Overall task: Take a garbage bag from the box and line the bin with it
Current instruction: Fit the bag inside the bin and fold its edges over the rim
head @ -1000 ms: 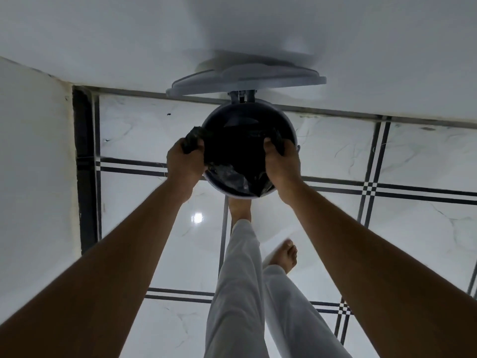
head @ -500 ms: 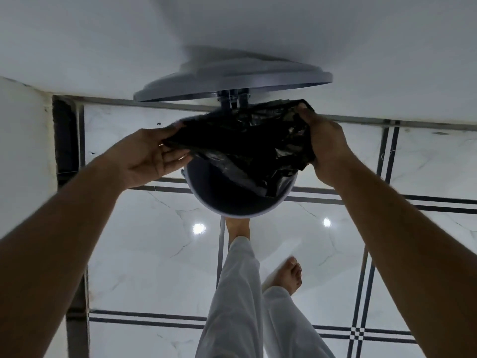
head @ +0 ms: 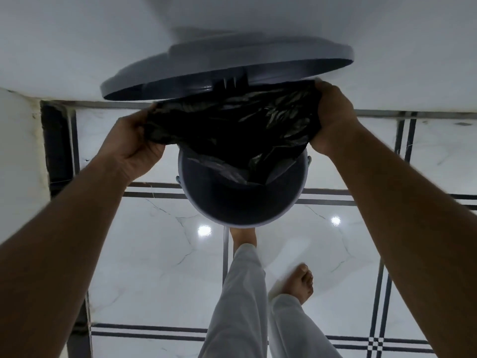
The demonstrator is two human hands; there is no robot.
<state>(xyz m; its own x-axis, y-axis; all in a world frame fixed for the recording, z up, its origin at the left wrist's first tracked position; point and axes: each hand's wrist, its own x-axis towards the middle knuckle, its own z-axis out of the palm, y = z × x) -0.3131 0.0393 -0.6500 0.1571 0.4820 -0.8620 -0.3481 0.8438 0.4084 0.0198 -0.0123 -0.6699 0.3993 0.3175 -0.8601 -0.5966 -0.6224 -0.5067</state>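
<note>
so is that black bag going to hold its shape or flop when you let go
Probably flop: the bag sags and creases between the hands, left and right. Likely light and slippery, being thin and glossy, so it may slide into the bin.

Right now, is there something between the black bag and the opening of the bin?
Nothing visible blocks it. The lid stands raised behind the bin, clear of the opening. The left hand and right hand hold the garbage bag stretched above the rim, and its lower part already hangs inside.
</note>
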